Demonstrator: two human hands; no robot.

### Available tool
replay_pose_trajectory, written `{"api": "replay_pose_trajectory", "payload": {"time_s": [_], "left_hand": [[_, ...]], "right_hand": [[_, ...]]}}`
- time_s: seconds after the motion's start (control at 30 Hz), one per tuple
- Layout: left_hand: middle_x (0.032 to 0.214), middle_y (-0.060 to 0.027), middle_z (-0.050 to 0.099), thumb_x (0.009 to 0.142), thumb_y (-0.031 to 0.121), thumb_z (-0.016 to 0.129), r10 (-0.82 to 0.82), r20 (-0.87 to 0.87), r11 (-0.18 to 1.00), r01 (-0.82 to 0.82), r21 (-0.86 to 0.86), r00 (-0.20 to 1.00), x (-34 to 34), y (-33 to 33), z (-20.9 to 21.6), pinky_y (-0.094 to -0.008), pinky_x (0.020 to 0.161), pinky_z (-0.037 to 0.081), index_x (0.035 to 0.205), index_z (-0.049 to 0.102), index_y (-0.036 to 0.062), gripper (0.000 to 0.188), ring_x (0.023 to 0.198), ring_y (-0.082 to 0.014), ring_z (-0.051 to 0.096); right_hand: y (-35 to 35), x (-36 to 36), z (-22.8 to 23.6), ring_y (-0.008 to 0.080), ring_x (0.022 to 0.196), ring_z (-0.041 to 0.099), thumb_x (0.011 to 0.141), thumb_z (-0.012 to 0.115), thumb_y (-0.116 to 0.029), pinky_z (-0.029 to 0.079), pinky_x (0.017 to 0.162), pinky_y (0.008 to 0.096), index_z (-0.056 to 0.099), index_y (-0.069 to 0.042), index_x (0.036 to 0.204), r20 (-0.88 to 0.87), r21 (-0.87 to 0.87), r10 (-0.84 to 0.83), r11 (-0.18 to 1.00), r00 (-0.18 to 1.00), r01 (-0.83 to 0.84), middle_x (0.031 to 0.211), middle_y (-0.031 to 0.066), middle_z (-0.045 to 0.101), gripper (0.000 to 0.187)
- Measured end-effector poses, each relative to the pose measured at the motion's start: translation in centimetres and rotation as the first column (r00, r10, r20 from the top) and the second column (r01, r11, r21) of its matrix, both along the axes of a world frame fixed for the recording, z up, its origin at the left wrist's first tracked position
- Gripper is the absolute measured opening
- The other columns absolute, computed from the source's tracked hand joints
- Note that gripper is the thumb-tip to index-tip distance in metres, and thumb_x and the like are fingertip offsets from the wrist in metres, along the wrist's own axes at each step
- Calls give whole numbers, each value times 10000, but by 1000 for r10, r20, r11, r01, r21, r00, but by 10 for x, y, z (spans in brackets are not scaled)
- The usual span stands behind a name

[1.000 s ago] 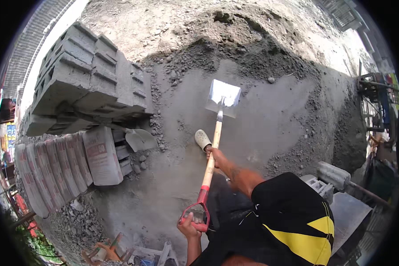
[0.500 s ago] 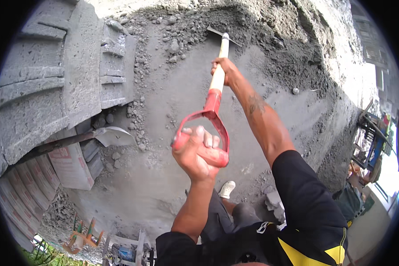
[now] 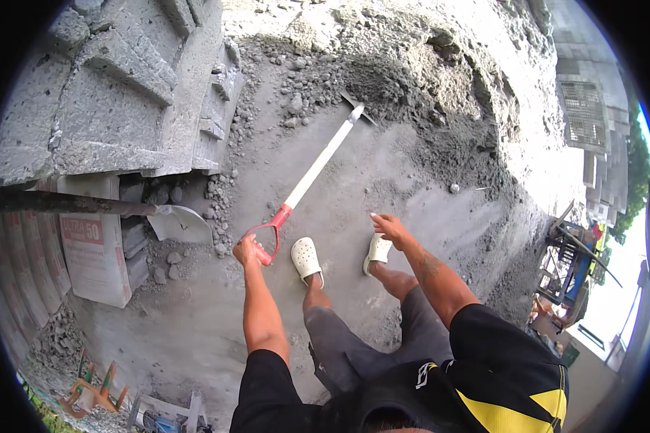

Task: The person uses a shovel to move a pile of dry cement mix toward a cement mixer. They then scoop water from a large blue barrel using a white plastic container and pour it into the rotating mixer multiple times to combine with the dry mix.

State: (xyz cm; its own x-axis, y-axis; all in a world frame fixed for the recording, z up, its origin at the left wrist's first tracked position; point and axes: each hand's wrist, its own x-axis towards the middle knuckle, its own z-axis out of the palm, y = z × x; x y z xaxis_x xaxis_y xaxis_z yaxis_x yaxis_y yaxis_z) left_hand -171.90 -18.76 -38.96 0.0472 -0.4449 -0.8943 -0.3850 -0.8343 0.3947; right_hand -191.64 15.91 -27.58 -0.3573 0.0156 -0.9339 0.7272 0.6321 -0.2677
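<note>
A shovel (image 3: 318, 167) with a pale shaft and a red D-shaped handle slants across the grey ground. Its blade (image 3: 360, 110) meets the foot of the gravelly pile (image 3: 440, 101), where only a thin edge of metal shows. On the grip of the red handle my left hand (image 3: 246, 250) is closed, low and to the left. My right hand (image 3: 390, 228) is off the shaft, above my right shoe, with fingers extended and nothing in them. Both my white clogs (image 3: 307, 258) stand on the ground between my hands.
A second shovel (image 3: 182, 224) juts in from the left, beside stacked bags (image 3: 94, 252). Large concrete blocks (image 3: 115, 94) rise at the upper left, with loose stones (image 3: 293, 101) by them. A metal frame (image 3: 567, 260) stands at the far right.
My right hand has let go of the shaft and come back toward my body. My left hand has moved left and lower with the handle, so the shovel now slants more.
</note>
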Motion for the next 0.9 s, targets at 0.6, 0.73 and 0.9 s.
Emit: {"api": "replay_pose_trajectory", "payload": {"time_s": [0.6,0.73,0.9], "left_hand": [[594,-69,503,683,-35,656,-43,411,737,306,-602,911,-58,227,228,-313,460,412,729,453,-7,210,513,-163,511],[593,-71,503,665,-57,611,-15,434,698,320,-640,901,-25,233,270,-314,430,397,726,464,-18,164,485,-167,503],[596,-65,499,661,-65,592,-216,398,584,444,-679,892,-12,208,320,-315,423,386,721,475,-23,138,477,-159,492]], "right_hand": [[-40,-182,-159,172,525,512,810,644,-57,499,481,312,532,-32,799,254,-110,-689,677,679,728,651,50,504,115],[-37,-156,-95,171,527,510,792,621,-23,490,487,319,530,-27,791,315,-149,-701,630,640,763,636,54,499,91],[-6,-129,-51,184,536,522,817,580,-79,486,489,318,560,-11,783,301,-176,-802,485,516,857,643,68,515,78]]}}
